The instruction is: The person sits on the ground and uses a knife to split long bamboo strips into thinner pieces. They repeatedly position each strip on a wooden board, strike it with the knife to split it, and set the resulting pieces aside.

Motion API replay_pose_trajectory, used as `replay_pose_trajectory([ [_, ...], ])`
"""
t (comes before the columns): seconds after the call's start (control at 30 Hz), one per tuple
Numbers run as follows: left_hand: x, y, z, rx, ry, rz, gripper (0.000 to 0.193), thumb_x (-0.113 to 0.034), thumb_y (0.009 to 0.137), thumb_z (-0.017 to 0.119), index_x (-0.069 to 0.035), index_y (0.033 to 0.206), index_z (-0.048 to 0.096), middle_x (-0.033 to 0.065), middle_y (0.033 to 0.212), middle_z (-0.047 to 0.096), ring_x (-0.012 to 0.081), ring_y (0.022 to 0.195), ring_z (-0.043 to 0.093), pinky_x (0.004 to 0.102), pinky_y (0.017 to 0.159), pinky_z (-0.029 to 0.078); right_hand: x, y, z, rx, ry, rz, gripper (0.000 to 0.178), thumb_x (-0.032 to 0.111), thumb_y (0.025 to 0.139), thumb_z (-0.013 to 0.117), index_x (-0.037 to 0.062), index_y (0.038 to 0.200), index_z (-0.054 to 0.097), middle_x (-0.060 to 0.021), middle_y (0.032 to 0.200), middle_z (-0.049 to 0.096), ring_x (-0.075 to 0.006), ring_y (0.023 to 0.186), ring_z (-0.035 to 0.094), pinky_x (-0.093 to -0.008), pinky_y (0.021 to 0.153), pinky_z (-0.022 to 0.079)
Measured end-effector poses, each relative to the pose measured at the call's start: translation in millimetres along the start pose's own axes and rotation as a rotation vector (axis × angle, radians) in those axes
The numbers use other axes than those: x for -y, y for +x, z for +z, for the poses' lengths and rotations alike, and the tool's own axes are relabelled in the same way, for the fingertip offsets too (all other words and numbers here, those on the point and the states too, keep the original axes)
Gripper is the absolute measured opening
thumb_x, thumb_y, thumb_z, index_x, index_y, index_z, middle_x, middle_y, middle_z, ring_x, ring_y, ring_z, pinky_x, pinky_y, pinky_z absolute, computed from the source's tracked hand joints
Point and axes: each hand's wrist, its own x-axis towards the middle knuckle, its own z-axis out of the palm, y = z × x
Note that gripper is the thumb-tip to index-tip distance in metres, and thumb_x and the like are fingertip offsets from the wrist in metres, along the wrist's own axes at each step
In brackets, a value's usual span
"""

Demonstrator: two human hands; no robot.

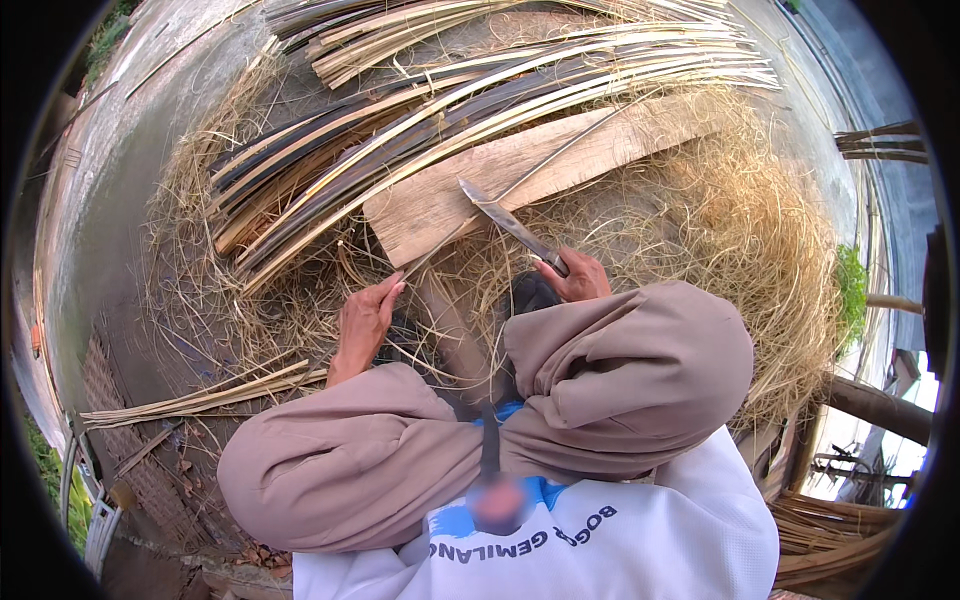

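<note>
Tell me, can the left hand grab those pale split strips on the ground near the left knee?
Probably yes: the pale split strips end close to the left hand, and nothing seems to block the way. But it holds a long thin strip, so it may need to let go first.

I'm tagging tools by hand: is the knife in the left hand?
No: the right hand holds the knife, the left hand a thin strip.

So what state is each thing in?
Left hand: closed on the thin strip
Right hand: closed on the knife
Knife: blade bare, crossing the strip
Thin strip: slanting over the plank
Plank: beneath strip and knife
Long strips: loosely piled
Shavings: curled, loosely heaped
</note>
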Motion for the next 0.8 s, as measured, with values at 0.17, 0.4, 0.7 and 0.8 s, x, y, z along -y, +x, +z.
replay_pose_trajectory([
  [0.17,9,-6,1,-0.063,-0.030,0.051,0.026,-0.026,0.100,0.065,-0.015,0.121,0.075,0.0193,0.089,0.073,0.0381,0.078,0.071,0.0435,0.069,0.054,6,-26,18,0.035,-0.100,-0.223,0.050,0.053,0.092,0.071,0.0063,0.081,0.057,-0.0157,0.074,0.064,-0.0392,0.071,0.065,-0.0507,0.068,0.048],
  [0.4,1,-11,5,-0.044,-0.065,0.000,0.027,-0.027,0.101,0.064,-0.013,0.122,0.075,0.0212,0.092,0.073,0.0381,0.080,0.071,0.0424,0.070,0.054,-67,57,-40,-0.383,0.085,0.097,0.053,0.050,0.096,0.070,0.0013,0.077,0.061,-0.0171,0.058,0.058,-0.0324,0.050,0.054,-0.0441,0.050,0.043],
  [0.7,101,-77,-71,0.086,-0.044,-0.039,0.028,-0.020,0.101,0.065,-0.013,0.126,0.073,0.0200,0.100,0.075,0.0270,0.084,0.074,0.0358,0.073,0.054,-110,62,-71,-0.399,0.018,0.109,0.063,0.060,0.094,0.067,0.0021,0.069,0.059,-0.0154,0.055,0.059,-0.0297,0.051,0.057,-0.0471,0.053,0.047],
  [0.8,114,-86,-76,0.085,-0.006,-0.026,0.028,-0.018,0.101,0.065,-0.012,0.128,0.072,0.0199,0.098,0.074,0.0232,0.079,0.071,0.0345,0.072,0.053,-143,91,-95,-0.483,0.038,0.239,0.063,0.059,0.093,0.068,0.0023,0.068,0.059,-0.0145,0.054,0.059,-0.0286,0.051,0.057,-0.0468,0.054,0.047],
])
